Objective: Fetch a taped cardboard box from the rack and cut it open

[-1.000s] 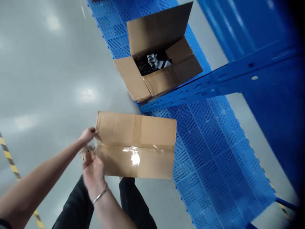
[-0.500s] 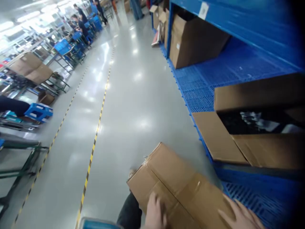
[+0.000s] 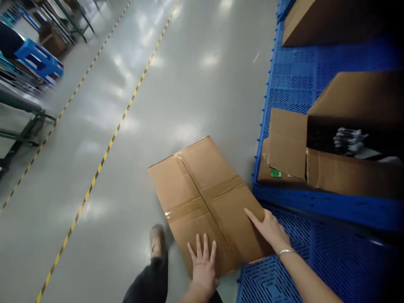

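Observation:
A large brown cardboard box (image 3: 186, 185) is in front of me, its flaps folded over and a seam running down the middle. Strips of tape cross it. My left hand (image 3: 203, 267) lies flat on its near side with the fingers spread. At the right edge of the box is my right hand (image 3: 271, 229), thumb on the top face and the other fingers out of sight past the edge. A bracelet circles the right wrist. The inside of the box is hidden.
To the right, an opened carton (image 3: 353, 168) with dark and grey contents rests on blue slatted pallets (image 3: 287, 84). Another carton (image 3: 312, 21) stands beyond it. Yellow-black floor tape (image 3: 118, 126) runs along the left. A blue stool (image 3: 39, 59) is at upper left.
My view has tilted down toward the box. The box now shows whole, higher in view. My left hand has spread flat on it, and my right hand has come to its right edge.

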The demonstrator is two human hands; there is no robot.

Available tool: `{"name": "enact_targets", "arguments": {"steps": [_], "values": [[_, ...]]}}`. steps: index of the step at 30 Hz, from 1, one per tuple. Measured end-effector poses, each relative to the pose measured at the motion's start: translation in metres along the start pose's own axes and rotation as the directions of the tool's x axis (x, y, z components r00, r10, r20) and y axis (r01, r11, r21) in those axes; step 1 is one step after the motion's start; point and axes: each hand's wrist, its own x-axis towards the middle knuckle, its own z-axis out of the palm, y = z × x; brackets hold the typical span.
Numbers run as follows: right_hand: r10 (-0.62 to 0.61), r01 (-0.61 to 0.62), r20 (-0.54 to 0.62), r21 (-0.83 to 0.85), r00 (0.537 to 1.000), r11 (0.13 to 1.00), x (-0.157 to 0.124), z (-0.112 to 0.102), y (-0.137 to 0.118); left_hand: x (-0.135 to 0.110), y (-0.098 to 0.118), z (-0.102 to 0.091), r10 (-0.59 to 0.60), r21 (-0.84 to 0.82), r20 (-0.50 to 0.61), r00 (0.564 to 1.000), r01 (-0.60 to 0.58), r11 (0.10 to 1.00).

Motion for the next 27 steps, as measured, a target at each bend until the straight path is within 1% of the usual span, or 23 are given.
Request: {"name": "enact_targets", "arguments": {"steps": [2,5,7,9,10,12,15,17,19,21,24,27], "values": [[0.039,-0.040,-0.004,-0.046,0.999,0.998,-0.011,-0.003,-0.003,0.003,-0.001,0.007,0.004,0.022,-0.019,1.000,-0.004,1.000],[0.061,-0.065,-0.066,-0.063,0.996,0.996,-0.022,-0.002,-0.002,0.006,-0.007,0.024,0.041,0.071,-0.052,0.998,-0.037,0.997],[0.077,-0.083,-0.089,-0.059,0.993,0.995,-0.031,0.002,0.001,0.003,-0.017,0.032,0.037,0.127,-0.050,0.998,-0.031,0.991],[0.082,-0.088,-0.091,-0.069,0.992,0.994,-0.047,0.013,0.006,-0.005,-0.035,0.032,0.025,0.194,-0.029,0.999,-0.019,0.981],[0.072,-0.079,-0.091,-0.075,0.993,0.994,-0.059,0.022,0.008,-0.011,-0.046,0.028,0.027,0.231,-0.019,0.999,-0.022,0.973],[0.047,-0.054,-0.100,-0.076,0.994,0.996,-0.089,0.045,0.010,-0.026,-0.074,0.011,0.067,0.305,0.012,0.998,-0.068,0.950],[0.029,-0.034,-0.136,-0.031,0.990,0.999,-0.144,0.092,0.010,-0.049,-0.118,-0.027,0.124,0.400,0.066,0.990,-0.140,0.906],[-0.037,0.040,-0.167,0.014,0.985,0.999,-0.178,0.120,0.007,-0.058,-0.142,-0.050,0.128,0.417,0.121,0.984,-0.168,0.893],[-0.149,0.157,-0.181,0.029,0.972,0.987,-0.205,0.140,0.007,-0.063,-0.157,-0.065,0.072,0.454,0.125,0.990,-0.122,0.883],[-0.282,0.285,-0.164,-0.002,0.945,0.958,-0.220,0.148,0.010,-0.064,-0.163,-0.069,0.035,0.484,0.110,0.993,-0.084,0.871],[-0.446,0.439,-0.109,-0.084,0.888,0.895,-0.226,0.144,0.017,-0.063,-0.163,-0.067,0.045,0.486,0.108,0.993,-0.092,0.869],[-0.522,0.506,-0.091,-0.152,0.848,0.849,-0.224,0.139,0.021,-0.061,-0.160,-0.066,0.040,0.489,0.106,0.994,-0.088,0.868]]}}
